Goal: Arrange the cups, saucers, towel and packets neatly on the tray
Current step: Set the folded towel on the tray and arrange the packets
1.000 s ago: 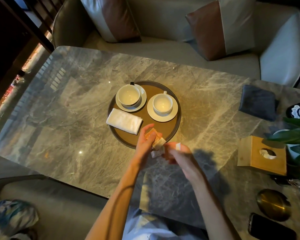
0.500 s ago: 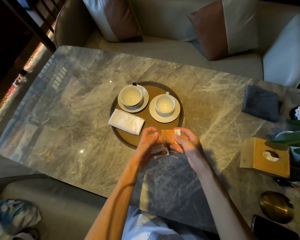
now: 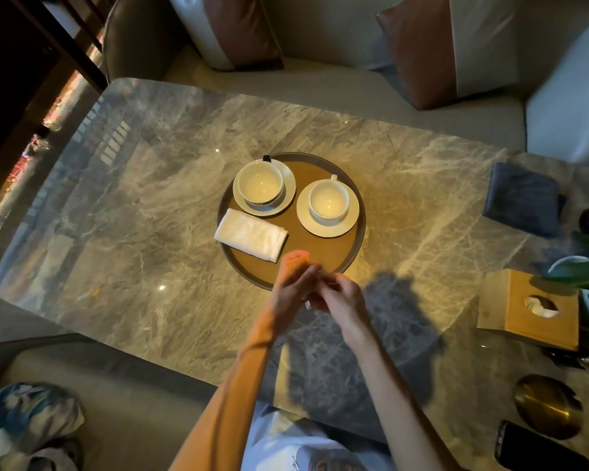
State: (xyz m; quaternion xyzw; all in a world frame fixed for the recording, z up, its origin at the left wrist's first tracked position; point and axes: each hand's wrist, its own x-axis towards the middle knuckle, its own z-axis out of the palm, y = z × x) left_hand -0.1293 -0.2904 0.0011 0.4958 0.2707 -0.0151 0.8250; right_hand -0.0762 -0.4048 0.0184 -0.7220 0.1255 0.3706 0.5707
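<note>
Right now your two hands meet at the near rim of the tray [image 3: 360, 232], just above the marble table [image 3: 157, 232]. Your left hand [image 3: 291, 290] is closed on an orange packet [image 3: 298, 264], whose top edge sticks up above your fingers and over the tray's near part. Your right hand [image 3: 342, 295] curls in against the left, fingertips pinched together at the same spot; something small and pale shows below the hands, but you cannot tell from this view whether the right hand grips the orange packet, another packet, or only touches them.

On the tray, the far left cup [image 3: 259, 182] sits upright on its saucer [image 3: 288, 195], and the right cup [image 3: 328, 201] sits upright on its own saucer [image 3: 352, 217], handle pointing away from you. Both saucers lie side by side, close but apart. The folded white towel [image 3: 250, 234] lies at the tray's left side, angled, its left end overhanging the rim and its far edge just beside the left saucer.

To your right on the table stand a wooden tissue box [image 3: 510, 307], a folded dark cloth [image 3: 520, 198], a brass disc [image 3: 546, 406] and a phone [image 3: 541, 450], all well apart from the tray.
</note>
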